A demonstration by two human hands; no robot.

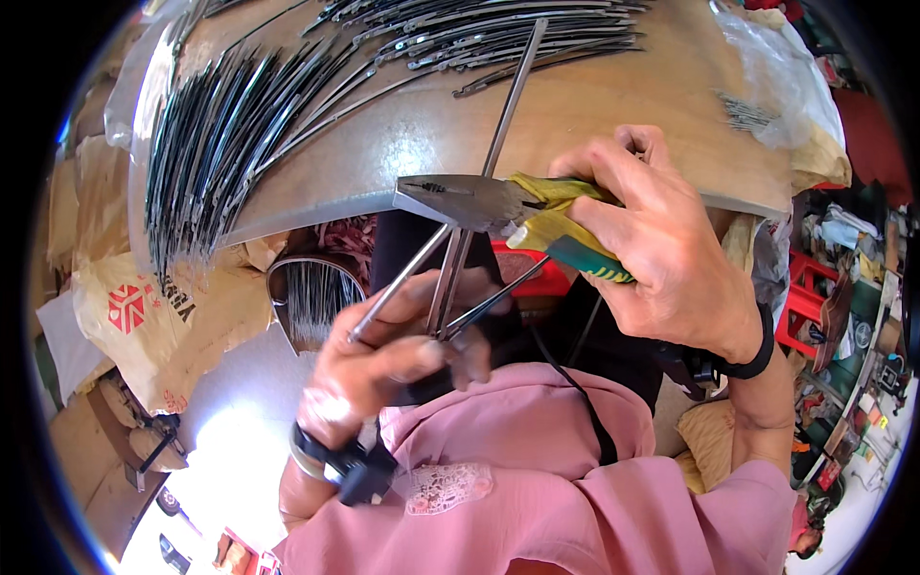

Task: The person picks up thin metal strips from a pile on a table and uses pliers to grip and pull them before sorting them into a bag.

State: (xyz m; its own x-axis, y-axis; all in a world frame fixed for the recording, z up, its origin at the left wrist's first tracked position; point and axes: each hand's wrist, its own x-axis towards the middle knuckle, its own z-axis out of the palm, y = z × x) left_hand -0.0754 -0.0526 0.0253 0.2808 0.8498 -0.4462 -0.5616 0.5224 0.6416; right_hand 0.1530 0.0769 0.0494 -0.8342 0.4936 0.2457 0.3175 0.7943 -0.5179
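My right hand (671,240) is closed round the yellow-and-green handles of a pair of pliers (455,199). The plier jaws point left and lie across a few thin metal ribs (513,101), like those of an umbrella, near a joint. Whether the jaws pinch the metal is hard to see. Slightly blurred, my left hand (369,359) grips the ribs below the pliers, its fingers wrapped round their lower ends. One long rib stands up past the pliers toward the table; shorter ones splay out below.
On the wooden table (680,91) lie a left pile of dark ribs (225,134), a far pile (479,34) and small metal pins (746,113). Below stand a round container (276,287) of thin rods, a printed brown sack (192,335) and a red stool (800,297) at right.
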